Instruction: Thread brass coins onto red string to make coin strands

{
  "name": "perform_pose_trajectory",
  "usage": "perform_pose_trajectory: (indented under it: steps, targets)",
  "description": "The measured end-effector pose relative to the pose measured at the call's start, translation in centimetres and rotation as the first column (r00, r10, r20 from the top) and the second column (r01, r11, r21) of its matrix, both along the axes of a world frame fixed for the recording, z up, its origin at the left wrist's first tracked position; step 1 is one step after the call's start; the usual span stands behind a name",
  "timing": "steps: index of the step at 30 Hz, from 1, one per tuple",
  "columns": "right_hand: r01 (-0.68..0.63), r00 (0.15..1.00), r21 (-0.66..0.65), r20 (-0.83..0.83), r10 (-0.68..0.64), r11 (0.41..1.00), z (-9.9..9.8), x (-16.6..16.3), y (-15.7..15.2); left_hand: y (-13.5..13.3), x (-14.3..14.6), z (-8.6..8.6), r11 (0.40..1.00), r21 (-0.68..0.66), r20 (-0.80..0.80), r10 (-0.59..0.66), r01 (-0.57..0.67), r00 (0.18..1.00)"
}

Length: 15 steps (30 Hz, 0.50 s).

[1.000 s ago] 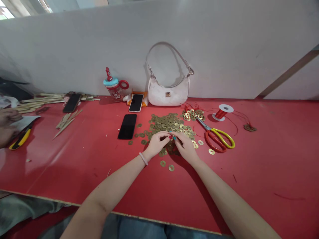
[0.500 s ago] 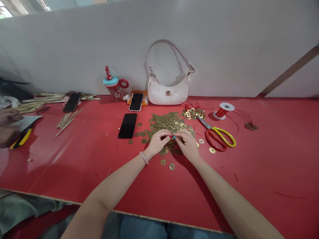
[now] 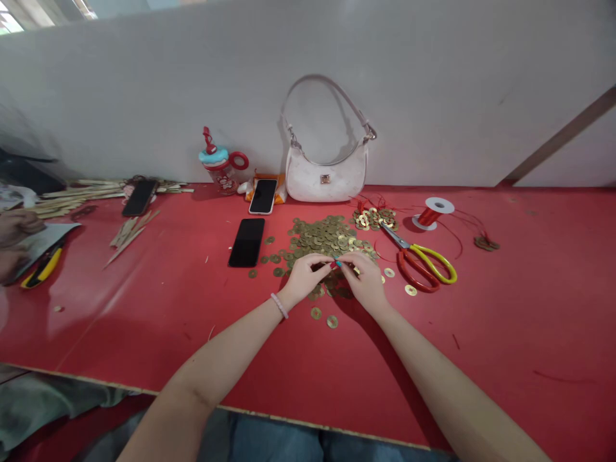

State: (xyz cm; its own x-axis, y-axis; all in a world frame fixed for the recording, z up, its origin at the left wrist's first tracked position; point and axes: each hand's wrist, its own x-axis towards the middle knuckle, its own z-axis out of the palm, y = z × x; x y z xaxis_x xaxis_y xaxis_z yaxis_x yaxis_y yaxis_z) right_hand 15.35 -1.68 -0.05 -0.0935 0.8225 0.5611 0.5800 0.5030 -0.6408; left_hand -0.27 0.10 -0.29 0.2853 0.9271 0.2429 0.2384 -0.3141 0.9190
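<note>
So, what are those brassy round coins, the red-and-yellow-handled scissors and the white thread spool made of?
The brassy round coins: probably metal, since some glint gold. The red-and-yellow-handled scissors: likely steel blades, grey and shiny; smooth handles, seemingly plastic. The white thread spool: likely plastic, from its smooth, opaque rims, though possibly coated card.

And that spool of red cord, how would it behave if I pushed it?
The spool stands on a flat end, so a low push would probably slide it. Knocked over, it might roll on its round rims. Those thin white rims look plastic, suggesting it's light.
</note>
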Motion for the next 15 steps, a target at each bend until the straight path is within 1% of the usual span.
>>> perform_pose_trajectory:
  steps: [3, 6, 15]
  targets:
    - [0.002, 1.000, -0.005, 0.006, -0.002, 1.000, 0.17, -0.09, -0.05, -0.02, 0.13, -0.28, 0.998, -0.058, 0.010, 0.015, -0.015, 1.000]
    - [-0.006, 1.000, -0.015, 0.002, 0.007, 1.000, 0.23, -0.11, -0.03, -0.05, 0.21, -0.26, 0.996, -0.083, 0.002, 0.030, -0.030, 1.000]
    - [-0.014, 0.999, -0.009, 0.032, 0.015, 1.000, -0.07, 0.21, 0.13, -0.18, 0.04, 0.55, 0.998, -0.059, -0.082, -0.014, 0.009, 0.997]
